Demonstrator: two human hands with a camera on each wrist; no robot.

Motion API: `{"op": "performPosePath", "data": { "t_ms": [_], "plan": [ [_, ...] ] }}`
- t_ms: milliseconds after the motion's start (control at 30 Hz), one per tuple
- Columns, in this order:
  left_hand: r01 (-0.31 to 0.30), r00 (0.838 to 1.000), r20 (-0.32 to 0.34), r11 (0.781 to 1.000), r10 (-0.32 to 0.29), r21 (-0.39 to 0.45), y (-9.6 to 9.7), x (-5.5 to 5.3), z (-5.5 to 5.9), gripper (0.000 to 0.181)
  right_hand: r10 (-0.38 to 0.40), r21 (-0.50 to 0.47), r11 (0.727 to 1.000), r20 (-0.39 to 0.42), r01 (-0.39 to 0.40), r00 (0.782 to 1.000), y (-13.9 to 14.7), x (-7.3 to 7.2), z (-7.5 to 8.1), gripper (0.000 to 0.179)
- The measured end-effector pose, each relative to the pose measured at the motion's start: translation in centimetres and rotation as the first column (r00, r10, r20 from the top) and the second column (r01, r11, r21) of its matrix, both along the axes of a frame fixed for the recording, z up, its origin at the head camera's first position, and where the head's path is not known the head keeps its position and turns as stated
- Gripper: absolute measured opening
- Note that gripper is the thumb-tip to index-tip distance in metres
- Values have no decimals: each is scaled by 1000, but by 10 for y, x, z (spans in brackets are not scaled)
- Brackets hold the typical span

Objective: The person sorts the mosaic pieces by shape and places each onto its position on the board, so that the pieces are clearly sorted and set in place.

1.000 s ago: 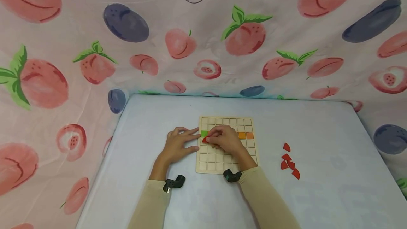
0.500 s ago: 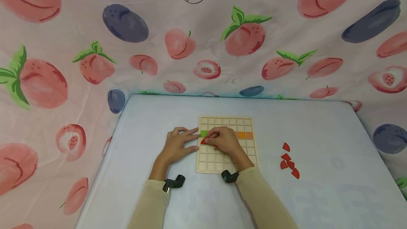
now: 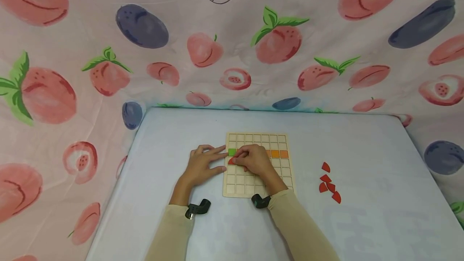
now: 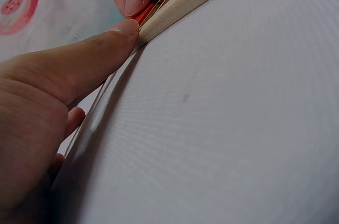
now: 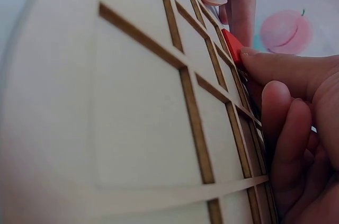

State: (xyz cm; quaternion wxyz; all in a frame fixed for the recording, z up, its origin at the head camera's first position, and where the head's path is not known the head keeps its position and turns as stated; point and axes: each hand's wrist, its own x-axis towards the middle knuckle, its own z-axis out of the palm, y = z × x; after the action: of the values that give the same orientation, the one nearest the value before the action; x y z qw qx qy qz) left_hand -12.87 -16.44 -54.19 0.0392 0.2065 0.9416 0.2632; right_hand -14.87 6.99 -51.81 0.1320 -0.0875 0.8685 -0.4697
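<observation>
A square wooden board (image 3: pixel 241 189) with a raised grid lies on the table. At its left side, just below the green tile (image 3: pixel 232 152), my right hand (image 3: pixel 256 161) pinches a red quarter-circle piece (image 3: pixel 230 161) between thumb and index finger. In the right wrist view the red piece (image 5: pixel 231 44) sits at a far cell, with the thumb against it; whether it lies fully flat is hard to tell. My left hand (image 3: pixel 204 166) is spread beside the board, its fingertips against the left edge. In the left wrist view the left thumb (image 4: pixel 95 57) touches that edge.
Orange tiles (image 3: pixel 275 154) fill the right part of the green tile's row; my right hand covers the middle. Several loose red quarter-circle pieces (image 3: pixel 330 187) lie on the white table (image 3: pixel 377 164) right of the board. A fruit-printed cloth (image 3: pixel 203 19) hangs behind.
My right hand has shifted slightly left and down, bringing the red piece into the leftmost cell below the green tile. My left hand has stayed in place.
</observation>
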Motion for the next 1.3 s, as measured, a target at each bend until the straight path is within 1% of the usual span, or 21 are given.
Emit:
{"op": "performPosePath", "data": {
  "t_ms": [100,333,533,700,800,900,1033,1133,1300],
  "plan": [
    [1,1000,1,1000,-1,2,-1,0,0,52,-3,6,1000,-2,3,1000,0,0,-1,10],
    [2,1000,-6,1000,-2,4,-1,-1,-2,53,-22,8,1000,25,22,999,-1,0,-1,12],
    [3,1000,-12,1000,-3,7,-1,0,-2,52,-26,15,1000,26,25,999,0,1,0,14],
    [7,1000,-21,1000,-6,20,-1,1,0,51,-32,-7,999,83,33,996,4,2,4,11],
    [10,1000,-19,1000,-9,22,-1,1,0,51,-25,-34,999,101,29,995,11,3,6,10],
    [9,1000,-21,1000,-9,6,0,1,0,51,-13,-56,998,94,19,995,25,5,8,9],
    [3,1000,-18,1000,-3,-17,2,1,0,51,-9,-49,999,46,11,999,53,6,14,10],
    [-2,1000,-14,1000,2,-26,2,1,1,52,-26,-39,999,25,27,999,77,7,21,12],
    [-6,1000,-13,999,5,-35,2,1,0,52,-78,-11,997,36,78,996,114,9,35,18]
  ]
}}
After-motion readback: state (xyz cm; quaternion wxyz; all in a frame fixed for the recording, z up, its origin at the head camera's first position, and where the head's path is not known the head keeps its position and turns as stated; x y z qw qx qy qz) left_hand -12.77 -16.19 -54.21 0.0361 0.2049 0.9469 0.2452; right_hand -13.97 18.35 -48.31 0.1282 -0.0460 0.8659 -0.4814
